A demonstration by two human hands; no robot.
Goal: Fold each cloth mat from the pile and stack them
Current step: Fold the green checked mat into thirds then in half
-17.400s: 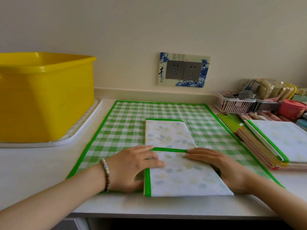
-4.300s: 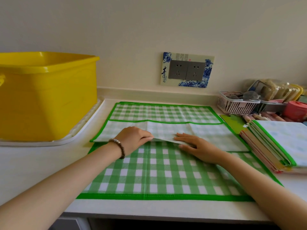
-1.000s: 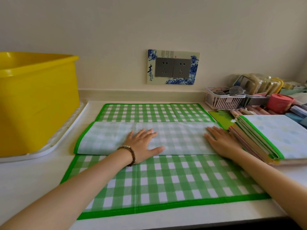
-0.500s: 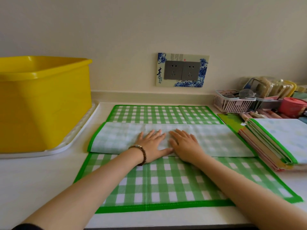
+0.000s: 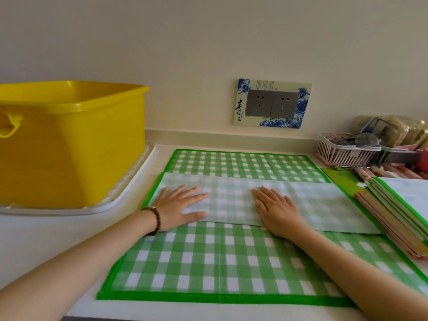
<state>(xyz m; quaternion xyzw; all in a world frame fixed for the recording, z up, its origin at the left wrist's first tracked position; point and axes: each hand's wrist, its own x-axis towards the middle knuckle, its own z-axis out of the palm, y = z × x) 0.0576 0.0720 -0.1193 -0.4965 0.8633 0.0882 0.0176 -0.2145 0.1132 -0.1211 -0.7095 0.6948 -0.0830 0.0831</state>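
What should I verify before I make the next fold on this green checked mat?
1. Both hands flat on the folded strip: ok, left hand and right hand press it with straight fingers.
2. Strip free of visible wrinkles: ok.
3. Strip's right end clear of the stack of folded mats: not ok, the stack meets or covers it.
4. Strip's left end apart from the white tray under the yellow tub: ok.
5. Near border of the green checked mat on the counter: ok.
6. Strip's edges square with the mat: cannot tell, the wide lens bends lines.
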